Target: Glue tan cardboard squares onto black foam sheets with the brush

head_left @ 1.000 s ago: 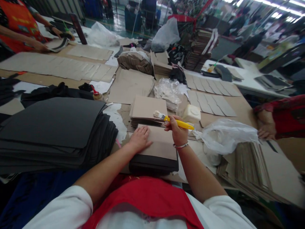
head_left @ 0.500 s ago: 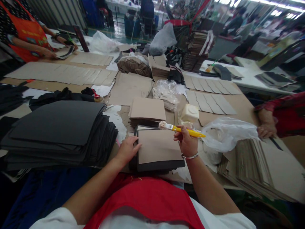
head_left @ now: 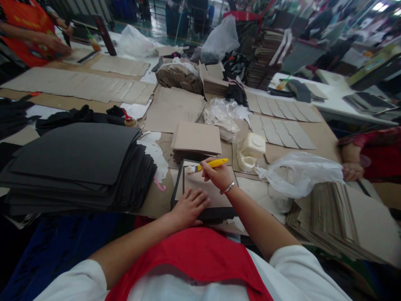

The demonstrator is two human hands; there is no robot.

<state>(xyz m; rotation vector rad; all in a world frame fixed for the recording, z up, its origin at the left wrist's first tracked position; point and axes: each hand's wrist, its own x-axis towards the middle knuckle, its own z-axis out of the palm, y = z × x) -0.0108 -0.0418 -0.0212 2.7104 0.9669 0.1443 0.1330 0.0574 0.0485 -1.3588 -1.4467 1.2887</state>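
Observation:
My right hand (head_left: 216, 172) grips a yellow-handled brush (head_left: 208, 165), its whitish bristles low over the upper left part of a tan board (head_left: 216, 194). That board lies on a black sheet stack (head_left: 216, 214) in front of me. Spread flat on the board's lower left is my left hand (head_left: 191, 205), fingers apart and holding nothing. Just beyond the board sits a pile of tan boards (head_left: 197, 137). A cream-coloured container (head_left: 253, 144) with an open cut side stands to the right of that pile.
Large black sheets (head_left: 72, 154) are piled at the left. On the right lie a clear plastic bag (head_left: 300, 173) and a leaning stack of boards (head_left: 369, 217). A person's hand (head_left: 353, 169) rests by that stack; another person in orange (head_left: 28, 31) stands at the upper left.
My right hand has brought the brush left and down to the board's upper left. My left hand has moved from the board's left edge onto its surface. The camera view has shifted slightly.

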